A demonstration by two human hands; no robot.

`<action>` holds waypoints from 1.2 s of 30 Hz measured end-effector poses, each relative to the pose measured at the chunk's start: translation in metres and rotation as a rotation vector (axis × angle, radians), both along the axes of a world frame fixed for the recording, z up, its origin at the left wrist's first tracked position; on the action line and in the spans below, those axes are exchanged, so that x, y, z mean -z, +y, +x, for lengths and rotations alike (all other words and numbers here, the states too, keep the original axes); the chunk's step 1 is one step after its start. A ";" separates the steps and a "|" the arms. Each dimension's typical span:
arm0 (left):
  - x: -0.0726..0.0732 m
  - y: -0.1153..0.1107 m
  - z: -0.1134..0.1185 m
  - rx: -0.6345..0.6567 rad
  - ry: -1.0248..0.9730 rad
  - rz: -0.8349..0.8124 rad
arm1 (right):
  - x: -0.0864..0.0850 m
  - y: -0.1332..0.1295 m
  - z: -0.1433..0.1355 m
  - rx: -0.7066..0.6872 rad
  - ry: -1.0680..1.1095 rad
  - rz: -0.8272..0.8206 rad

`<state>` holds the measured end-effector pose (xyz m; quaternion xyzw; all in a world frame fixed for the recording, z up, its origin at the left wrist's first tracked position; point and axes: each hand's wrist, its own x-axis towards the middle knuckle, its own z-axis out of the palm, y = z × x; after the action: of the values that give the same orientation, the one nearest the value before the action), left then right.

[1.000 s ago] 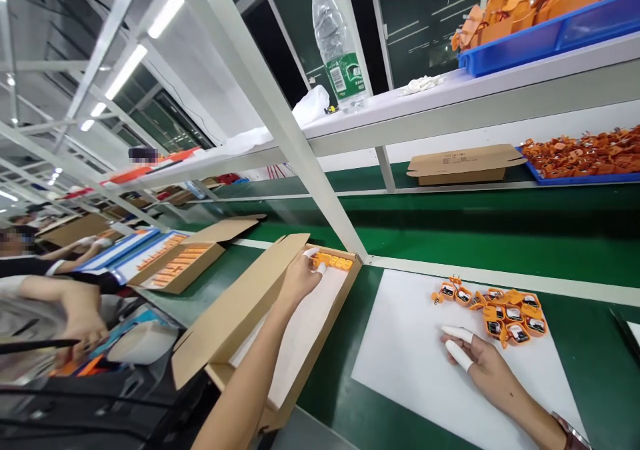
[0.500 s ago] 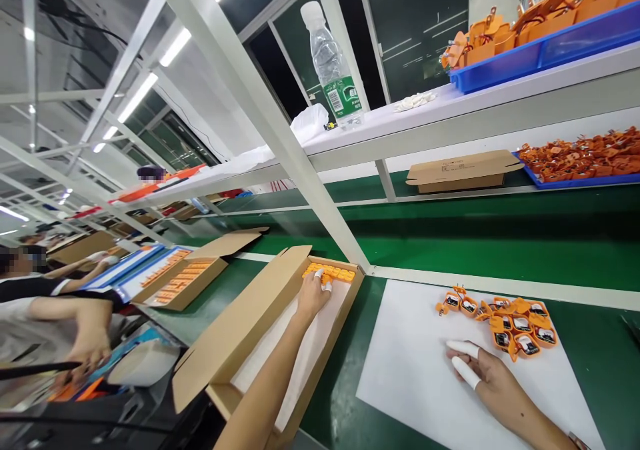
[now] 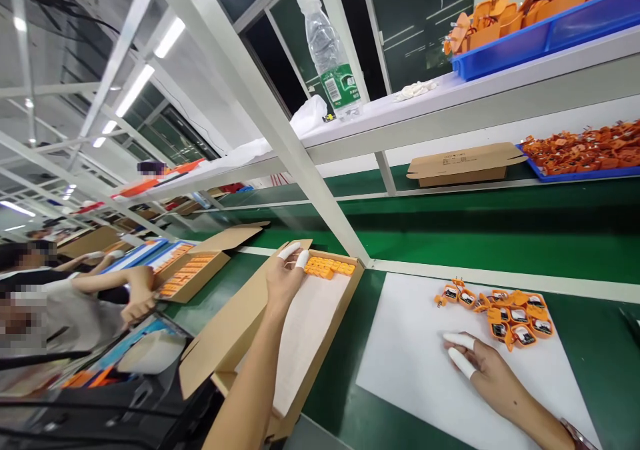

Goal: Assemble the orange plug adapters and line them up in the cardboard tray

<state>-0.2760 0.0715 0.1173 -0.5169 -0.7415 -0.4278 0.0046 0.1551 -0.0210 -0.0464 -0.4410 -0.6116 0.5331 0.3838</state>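
1. The step in hand appears to be arranging orange pieces (image 3: 330, 265) in the open carton (image 3: 324, 343); they sit in short rows at its far end, beyond its bare white liner (image 3: 313, 310).
2. The left hand (image 3: 285, 277) is over the carton's flap side, thumb and index finger parted, nothing visible in its grasp.
3. The right hand (image 3: 485, 367), right of the carton over a white sheet (image 3: 400, 350), is loosely curled, thumb and index finger apart, holding nothing visible; orange housings (image 3: 523, 315) lie beside it.
4. Adding a piece would call for a fingertip pinch and careful alignment.
5. Left of the carton, a second carton (image 3: 203, 282) holds rows of orange pieces.
6. Up and right of the carton, two blue trays (image 3: 500, 57) hold orange parts.
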 end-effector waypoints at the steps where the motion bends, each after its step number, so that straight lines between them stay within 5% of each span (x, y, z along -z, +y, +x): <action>1: -0.005 -0.004 0.015 0.050 -0.050 0.013 | -0.002 0.000 0.000 -0.002 -0.004 0.018; 4: 0.001 -0.013 0.071 0.345 -0.188 -0.053 | -0.008 -0.002 -0.001 -0.026 0.000 0.059; 8: 0.052 -0.017 0.159 0.800 -0.102 -0.305 | -0.018 -0.003 -0.001 -0.039 -0.027 0.091; 12: 0.104 -0.010 0.226 0.950 -0.077 -0.335 | -0.019 -0.003 -0.001 -0.014 -0.090 0.132; 15: 0.127 0.000 0.251 0.946 -0.085 -0.315 | -0.016 -0.003 -0.001 -0.003 -0.110 0.144; 20: 0.143 0.008 0.259 0.890 -0.136 -0.280 | -0.020 -0.004 0.000 -0.022 -0.085 0.130; 29: 0.127 -0.032 0.236 0.813 -0.256 -0.184 | -0.031 -0.008 -0.003 -0.076 -0.036 0.121; 34: 0.149 -0.035 0.228 0.768 -0.319 -0.261 | -0.063 -0.008 0.012 -0.177 -0.070 0.243; 36: 0.158 -0.032 0.226 0.758 -0.362 -0.338 | -0.080 0.007 0.036 -0.065 -0.225 0.361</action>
<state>-0.0505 0.0390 -0.0410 -0.6623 -0.5481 -0.3556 -0.3668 0.1906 -0.0140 0.0336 -0.4019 -0.7502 0.3741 0.3685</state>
